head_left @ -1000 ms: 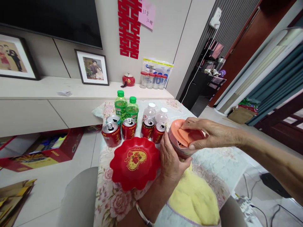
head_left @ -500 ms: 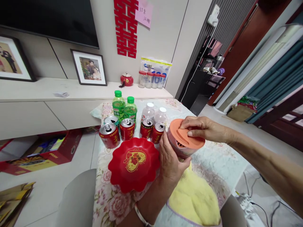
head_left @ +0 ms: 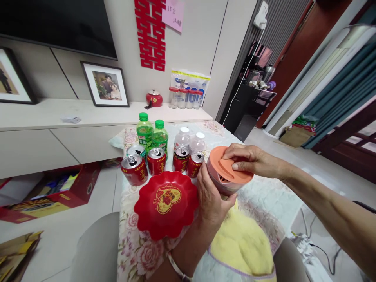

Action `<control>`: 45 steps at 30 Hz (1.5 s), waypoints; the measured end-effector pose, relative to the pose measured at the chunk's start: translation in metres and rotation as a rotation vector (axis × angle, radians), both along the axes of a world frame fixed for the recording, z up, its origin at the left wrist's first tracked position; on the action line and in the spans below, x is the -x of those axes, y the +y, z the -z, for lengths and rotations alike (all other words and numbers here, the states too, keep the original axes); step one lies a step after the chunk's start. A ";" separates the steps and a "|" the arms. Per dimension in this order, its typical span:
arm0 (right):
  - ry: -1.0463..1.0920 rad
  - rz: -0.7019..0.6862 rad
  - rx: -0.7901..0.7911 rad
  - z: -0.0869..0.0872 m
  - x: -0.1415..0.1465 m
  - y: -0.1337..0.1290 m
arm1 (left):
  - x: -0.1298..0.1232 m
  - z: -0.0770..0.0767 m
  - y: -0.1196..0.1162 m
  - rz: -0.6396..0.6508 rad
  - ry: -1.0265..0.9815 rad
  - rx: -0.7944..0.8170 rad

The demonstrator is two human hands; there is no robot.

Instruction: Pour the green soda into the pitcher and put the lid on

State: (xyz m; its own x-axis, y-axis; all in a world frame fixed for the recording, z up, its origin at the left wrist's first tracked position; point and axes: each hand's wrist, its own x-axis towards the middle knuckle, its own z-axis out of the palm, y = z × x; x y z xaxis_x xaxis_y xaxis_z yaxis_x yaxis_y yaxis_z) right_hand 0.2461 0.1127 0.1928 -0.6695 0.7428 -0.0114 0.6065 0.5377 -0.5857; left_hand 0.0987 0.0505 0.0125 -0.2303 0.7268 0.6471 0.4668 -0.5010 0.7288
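Observation:
An orange-lidded pitcher (head_left: 227,184) is held tilted above the table, with strainer slots showing at its spout. My left hand (head_left: 214,201) wraps round its side from below. On top, my right hand (head_left: 245,157) grips the raised ridge of the orange lid (head_left: 219,159) between thumb and fingers. Left of the pitcher lies a red scalloped plate (head_left: 149,219) with a gold heart print. Below my hands is a yellow cloth (head_left: 242,243) with a purple edge. The pitcher's handle, if any, is hidden.
Several opened red cans (head_left: 134,171) stand behind the plate. Behind them are two green-capped bottles (head_left: 160,137) and two white-capped clear bottles (head_left: 182,138). A flowered tablecloth (head_left: 147,254) covers the table. Red-lidded jars (head_left: 182,98) stand on the cabinet; cables (head_left: 321,250) lie on the floor at right.
The view has shifted slightly, so the background sits a little further left. Both hands keep the same hold on the pitcher and its lid.

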 end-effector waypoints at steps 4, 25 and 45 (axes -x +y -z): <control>0.015 -0.007 -0.001 0.001 0.000 0.000 | 0.002 0.000 0.000 0.011 0.022 0.010; 0.170 0.052 0.015 0.009 -0.001 -0.004 | 0.000 0.001 0.001 0.019 -0.015 0.016; 0.584 0.916 -0.258 0.104 -0.016 -0.141 | 0.002 0.005 0.003 0.043 0.009 0.024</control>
State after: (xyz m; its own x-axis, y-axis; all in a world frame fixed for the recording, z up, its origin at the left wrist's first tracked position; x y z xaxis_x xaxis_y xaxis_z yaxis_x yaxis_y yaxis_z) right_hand 0.2618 -0.0281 0.0892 0.2798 0.8933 0.3519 0.5043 0.1751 -0.8456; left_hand 0.0968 0.0535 0.0077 -0.1932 0.7513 0.6311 0.4518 -0.5029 0.7369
